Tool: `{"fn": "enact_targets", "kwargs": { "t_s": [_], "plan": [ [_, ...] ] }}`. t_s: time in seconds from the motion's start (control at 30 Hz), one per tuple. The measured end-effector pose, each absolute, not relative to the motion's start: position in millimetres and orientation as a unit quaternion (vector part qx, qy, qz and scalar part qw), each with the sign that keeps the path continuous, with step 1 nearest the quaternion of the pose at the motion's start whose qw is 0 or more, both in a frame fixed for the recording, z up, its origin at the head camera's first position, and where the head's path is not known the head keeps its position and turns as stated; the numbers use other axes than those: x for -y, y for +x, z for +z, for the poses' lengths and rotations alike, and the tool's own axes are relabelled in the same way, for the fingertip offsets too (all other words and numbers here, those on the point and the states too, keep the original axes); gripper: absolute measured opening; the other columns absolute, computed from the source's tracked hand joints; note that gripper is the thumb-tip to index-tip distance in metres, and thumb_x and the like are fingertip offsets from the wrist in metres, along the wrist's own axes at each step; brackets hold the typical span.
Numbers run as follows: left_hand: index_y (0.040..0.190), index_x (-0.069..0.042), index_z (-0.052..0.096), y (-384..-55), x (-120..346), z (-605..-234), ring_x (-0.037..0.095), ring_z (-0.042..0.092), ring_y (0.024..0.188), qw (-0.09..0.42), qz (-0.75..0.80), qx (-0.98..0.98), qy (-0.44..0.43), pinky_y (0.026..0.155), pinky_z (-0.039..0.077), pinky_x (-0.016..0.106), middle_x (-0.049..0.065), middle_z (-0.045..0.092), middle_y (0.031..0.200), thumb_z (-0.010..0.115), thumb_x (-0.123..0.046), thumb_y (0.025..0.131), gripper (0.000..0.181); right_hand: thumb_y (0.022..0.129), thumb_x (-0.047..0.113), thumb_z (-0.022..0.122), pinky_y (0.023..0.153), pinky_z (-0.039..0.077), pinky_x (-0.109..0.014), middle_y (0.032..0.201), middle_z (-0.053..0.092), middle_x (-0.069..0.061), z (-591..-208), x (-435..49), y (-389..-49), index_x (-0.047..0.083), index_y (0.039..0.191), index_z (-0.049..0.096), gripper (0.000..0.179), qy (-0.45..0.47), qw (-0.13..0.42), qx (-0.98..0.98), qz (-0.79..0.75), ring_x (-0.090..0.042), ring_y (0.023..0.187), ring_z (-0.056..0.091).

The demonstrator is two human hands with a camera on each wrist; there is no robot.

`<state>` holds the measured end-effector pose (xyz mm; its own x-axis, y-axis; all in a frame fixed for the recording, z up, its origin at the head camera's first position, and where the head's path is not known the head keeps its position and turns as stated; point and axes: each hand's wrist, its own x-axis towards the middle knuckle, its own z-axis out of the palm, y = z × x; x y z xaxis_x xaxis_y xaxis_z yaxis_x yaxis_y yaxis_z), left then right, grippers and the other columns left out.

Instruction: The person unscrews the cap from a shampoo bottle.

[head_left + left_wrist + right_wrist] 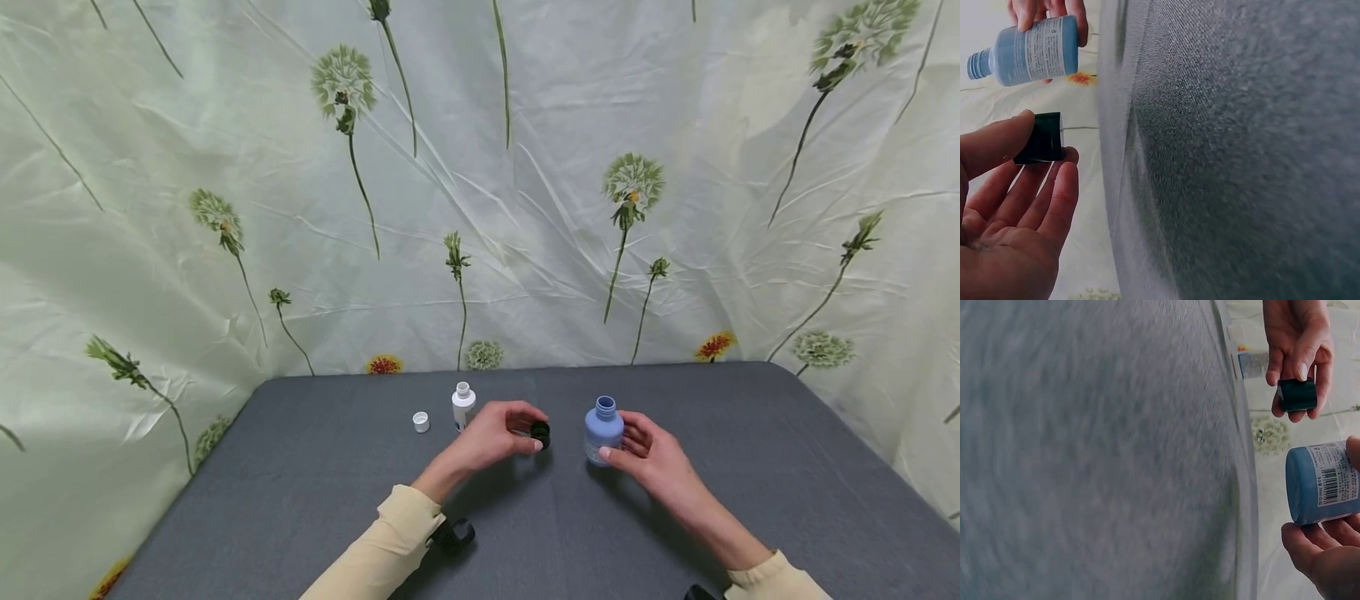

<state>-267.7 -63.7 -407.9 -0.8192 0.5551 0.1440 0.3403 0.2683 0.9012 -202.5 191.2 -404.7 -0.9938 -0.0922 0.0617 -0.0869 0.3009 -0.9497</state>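
My left hand [495, 435] pinches a dark, almost black screw cap [540, 433] between thumb and fingers. In the left wrist view the cap [1044, 139] is held on its side. To the right, my right hand [660, 458] grips a blue bottle [604, 432] around its body. Its threaded neck is bare and points up. A white label with print and a barcode [1330, 486] shows on the bottle in the right wrist view, where its base appears raised off the table. Cap and bottle are a short way apart.
A small white bottle [463, 402] with an uncapped neck stands behind my left hand, which partly hides it. Left of it lies a white cap [422, 422]. The dark grey table [315, 467] ends at a curtain [525, 208] printed with dandelions.
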Motion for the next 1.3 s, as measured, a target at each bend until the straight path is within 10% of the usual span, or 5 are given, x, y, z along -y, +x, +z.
{"fn": "enact_targets", "kwargs": {
  "t_s": [1.3],
  "plan": [
    [0.104, -0.005, 0.073, -312.0, 11.7, -414.2, 0.011, 0.061, 0.083, 0.109, 0.49, -0.83, 0.241, 0.069, 0.049, 0.027, 0.002, 0.068, 0.092, 0.079, 0.005, 0.077, 0.029, 0.095, 0.012, 0.067, 0.098, 0.047, -0.043, 0.141, 0.041, -0.036, -417.0, -229.0, -243.9, -0.013, 0.143, 0.029, 0.066, -0.071, 0.033, -0.805, -0.588, -0.045, 0.131, 0.044]
  ]
}}
